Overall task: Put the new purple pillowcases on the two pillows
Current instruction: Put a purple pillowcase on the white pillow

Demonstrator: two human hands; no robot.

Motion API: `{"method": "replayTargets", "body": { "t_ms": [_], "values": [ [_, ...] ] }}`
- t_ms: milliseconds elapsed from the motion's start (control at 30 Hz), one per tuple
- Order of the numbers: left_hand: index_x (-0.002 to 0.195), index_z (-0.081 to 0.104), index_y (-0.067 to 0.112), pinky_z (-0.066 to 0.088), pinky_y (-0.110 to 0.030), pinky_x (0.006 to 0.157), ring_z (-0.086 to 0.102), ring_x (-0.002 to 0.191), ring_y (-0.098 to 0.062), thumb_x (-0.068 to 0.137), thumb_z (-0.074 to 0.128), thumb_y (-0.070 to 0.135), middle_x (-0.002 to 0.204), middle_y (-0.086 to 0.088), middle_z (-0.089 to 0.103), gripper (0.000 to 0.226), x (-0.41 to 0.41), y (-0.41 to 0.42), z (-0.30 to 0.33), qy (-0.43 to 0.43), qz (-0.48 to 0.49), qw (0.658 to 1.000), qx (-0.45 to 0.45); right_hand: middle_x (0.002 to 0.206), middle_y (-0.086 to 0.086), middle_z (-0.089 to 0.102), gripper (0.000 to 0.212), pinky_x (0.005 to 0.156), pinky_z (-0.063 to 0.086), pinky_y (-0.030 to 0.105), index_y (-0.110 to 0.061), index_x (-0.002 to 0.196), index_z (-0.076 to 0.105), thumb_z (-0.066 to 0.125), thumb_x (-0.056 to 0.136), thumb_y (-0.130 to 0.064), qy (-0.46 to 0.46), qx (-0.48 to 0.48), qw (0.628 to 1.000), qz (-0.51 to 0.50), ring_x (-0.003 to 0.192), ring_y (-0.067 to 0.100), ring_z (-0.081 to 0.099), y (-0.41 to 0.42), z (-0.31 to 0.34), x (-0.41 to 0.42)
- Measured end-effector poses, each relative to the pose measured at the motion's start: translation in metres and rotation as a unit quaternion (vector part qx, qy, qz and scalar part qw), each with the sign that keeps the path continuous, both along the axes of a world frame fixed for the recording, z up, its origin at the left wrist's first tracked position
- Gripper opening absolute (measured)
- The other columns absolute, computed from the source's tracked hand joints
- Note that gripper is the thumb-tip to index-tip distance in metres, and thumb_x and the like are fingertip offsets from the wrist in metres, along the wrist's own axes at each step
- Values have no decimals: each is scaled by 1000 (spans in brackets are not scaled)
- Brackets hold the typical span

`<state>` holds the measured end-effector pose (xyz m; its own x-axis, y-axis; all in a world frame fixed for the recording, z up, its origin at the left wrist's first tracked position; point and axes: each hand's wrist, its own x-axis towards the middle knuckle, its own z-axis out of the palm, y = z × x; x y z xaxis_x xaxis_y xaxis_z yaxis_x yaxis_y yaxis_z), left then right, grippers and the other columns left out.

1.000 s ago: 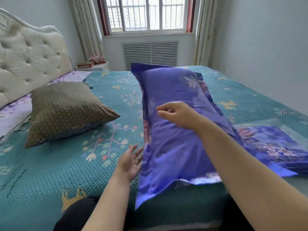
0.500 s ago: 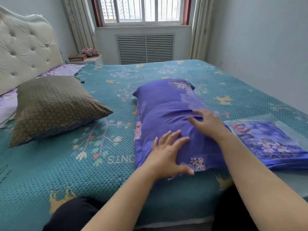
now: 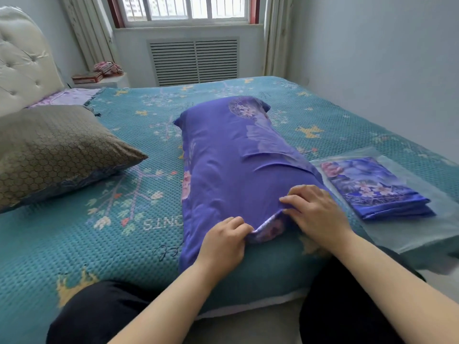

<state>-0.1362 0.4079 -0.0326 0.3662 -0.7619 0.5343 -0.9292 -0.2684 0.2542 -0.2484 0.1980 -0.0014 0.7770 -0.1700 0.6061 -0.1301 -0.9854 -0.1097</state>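
A bed [image 3: 74, 244] covered by a teal waffle-textured spread with floral and star motifs was seen filling most of the room. A cream tufted headboard [image 3: 22, 63] was set at the left. Pale grey-blue walls [image 3: 372, 58] were lit by daylight from a barred window [image 3: 188, 8] framed in red-brown, flanked by light curtains [image 3: 84, 33]. Below the sill, a white louvred radiator cover [image 3: 193, 62] was fitted. In the far left corner, a white nightstand [image 3: 109, 81] was stacked with books [image 3: 87, 76] and a pink bundle [image 3: 108, 68].
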Motion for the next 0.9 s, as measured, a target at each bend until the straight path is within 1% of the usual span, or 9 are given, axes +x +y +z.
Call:
{"method": "replayTargets", "body": {
  "t_ms": [67,167,333,467,533,600,700,800,900],
  "values": [
    [83,67,21,50,-32,60,59,72,-21,71,40,14,78,5,61,30,5,7,-3,56,17,998,27,74,-4,69,20,75,39,30,-24,79,68,51,83,-34,73,0,997,35,73,19,63,2,-12,-10],
    [87,65,19,49,-34,65,59,79,-21,73,38,16,84,4,63,31,8,5,9,76,12,996,49,74,-5,69,18,92,39,29,-23,80,68,54,81,-34,245,-46,967,47,82,12,63,19,-41,-29],
    [85,65,22,48,-33,71,57,80,-15,71,43,11,83,9,62,28,9,-2,28,163,-18,985,50,116,4,52,57,91,34,39,-20,118,51,59,66,-41,17,-91,994,-57,107,27,48,9,-25,-27],
    [82,65,22,48,-33,71,56,77,-11,75,45,16,80,10,62,22,12,3,29,179,-23,982,52,99,1,63,18,84,41,36,-15,92,65,50,81,-14,-76,-84,994,-2,95,25,58,10,-14,-17],
    [84,67,20,48,-33,73,55,79,-12,76,46,16,81,11,63,23,16,5,29,167,-18,984,57,90,-2,68,18,84,44,31,-14,86,68,50,84,-10,-86,-22,996,30,90,20,60,12,-14,-19],
    [86,70,21,46,-31,75,51,81,-14,75,46,18,82,13,64,26,20,7,26,145,-11,987,71,89,-3,70,17,79,44,28,-17,89,68,52,85,-14,39,112,992,35,88,21,63,14,-11,-20],
    [83,73,25,43,-24,74,48,80,-15,72,44,22,82,15,64,32,14,5,21,97,-31,991,81,100,-4,69,15,75,43,30,-26,98,67,57,86,-24,364,86,927,7,95,20,61,15,1,-16],
    [84,72,23,44,-26,72,54,79,-16,74,40,22,83,12,68,33,3,2,17,80,-54,990,101,87,-5,65,14,68,41,26,-23,96,67,60,84,-20,435,100,895,17,83,18,58,12,22,-8],
    [90,71,26,47,-30,74,59,89,-14,77,50,13,91,10,66,28,-2,2,12,87,-34,977,193,67,-5,62,8,61,46,25,-18,83,66,61,89,-18,449,254,852,90,65,17,60,19,44,-3]
  ]
}}
